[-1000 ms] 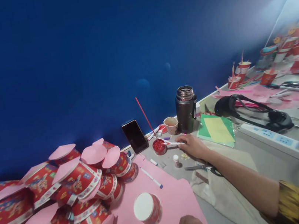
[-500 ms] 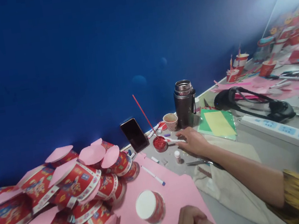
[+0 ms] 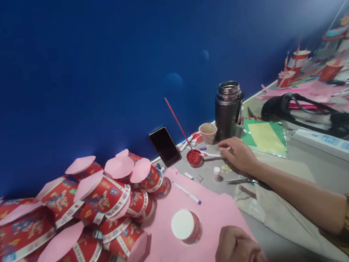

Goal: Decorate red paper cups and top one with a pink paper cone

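My right hand (image 3: 237, 155) reaches over the table, its fingers bent round the near end of a slim white stick (image 3: 211, 155). The stick's other end meets a small tub (image 3: 195, 158) of red material, where a thin red rod (image 3: 178, 124) stands tilted. Low in the view, my left hand (image 3: 238, 252) is curled into a fist above pink paper (image 3: 159, 247); whatever it may hold is hidden. Left of it, a red paper cup with a white top (image 3: 183, 225) rests on the paper. A small white-capped bottle (image 3: 216, 173) and scissors (image 3: 242, 180) lie nearer me than my right hand.
Red cups with pink paper discs (image 3: 102, 194) crowd the left side. A phone (image 3: 165, 147) leans on the blue wall. Behind my right hand stand a paper cup (image 3: 208, 133) and an open flask (image 3: 229, 112). A power strip (image 3: 341, 150) and black headset (image 3: 310, 115) lie right.
The camera view has swung left, so everything appears further right. My right hand's fingers have drawn in at the white stick's end. My left hand stays curled.
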The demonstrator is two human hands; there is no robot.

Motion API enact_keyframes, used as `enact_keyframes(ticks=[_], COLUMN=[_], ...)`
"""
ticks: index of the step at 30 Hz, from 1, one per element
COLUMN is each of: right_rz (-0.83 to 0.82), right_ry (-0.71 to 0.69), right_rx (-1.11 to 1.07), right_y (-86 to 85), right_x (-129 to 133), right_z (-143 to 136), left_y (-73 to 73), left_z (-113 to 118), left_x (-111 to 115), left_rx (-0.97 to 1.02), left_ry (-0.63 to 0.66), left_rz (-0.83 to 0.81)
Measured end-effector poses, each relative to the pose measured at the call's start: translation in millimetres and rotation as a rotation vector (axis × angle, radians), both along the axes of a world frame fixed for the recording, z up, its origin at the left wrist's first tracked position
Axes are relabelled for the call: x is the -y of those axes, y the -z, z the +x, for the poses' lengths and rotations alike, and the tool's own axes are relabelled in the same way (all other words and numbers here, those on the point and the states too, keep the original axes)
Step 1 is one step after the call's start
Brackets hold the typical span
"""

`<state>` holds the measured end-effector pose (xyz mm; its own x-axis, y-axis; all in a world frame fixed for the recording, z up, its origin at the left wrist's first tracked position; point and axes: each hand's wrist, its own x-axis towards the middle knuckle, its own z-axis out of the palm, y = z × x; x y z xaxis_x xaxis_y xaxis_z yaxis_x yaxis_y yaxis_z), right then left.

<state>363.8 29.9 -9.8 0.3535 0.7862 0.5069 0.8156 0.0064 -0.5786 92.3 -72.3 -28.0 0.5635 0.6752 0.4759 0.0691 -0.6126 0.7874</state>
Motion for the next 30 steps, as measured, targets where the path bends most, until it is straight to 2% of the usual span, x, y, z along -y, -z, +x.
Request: enact_keyframes(ticks=[3, 6, 10, 14, 16, 18, 22, 27, 30], right_rz=[0.015, 0.046, 0.074, 0.057, 0.045, 0.036, 0.021, 0.013, 0.011], right_ry=[0.010, 0.030, 0.055, 0.055, 0.053, 0.050, 0.039, 0.024, 0.010], right_rx=[-0.030, -0.053, -0.084, -0.136, -0.165, -0.191, -0.224, -0.229, -0.227], right_y=[-0.6, -1.5, -1.6, 0.3, 1.5, 2.2, 1.4, -1.2, -1.1], right_x=[1.1, 0.6, -2.2, -4.3, -4.6, -4.8, -5.1, -4.6, -4.7], right_z=[-2.0, -3.1, -0.5, 1.2, 0.6, -0.1, -0.2, -2.6, -3.9], left_y=[-5.7, -6.0, -10.1, -25.1, -32.3, -36.8, -38.6, -40.9, -44.2], left_z=[-2.5, -3.3, -4.6, -18.8, -29.8, -40.1, -55.1, -71.0, -81.3], left_x=[2.4, 3.3, -2.3, -7.9, -9.6, -13.0, -31.9, -68.3, -82.1], left_rx=[-0.016, -0.019, -0.002, -0.050, -0.131, -0.250, -0.446, -0.541, -0.525], left_ry=[-0.005, -0.047, -0.247, -0.467, -0.508, -0.494, -0.479, -0.554, -0.572], left_rz=[0.026, 0.147, 0.388, 0.540, 0.530, 0.505, 0.555, 0.488, 0.434])
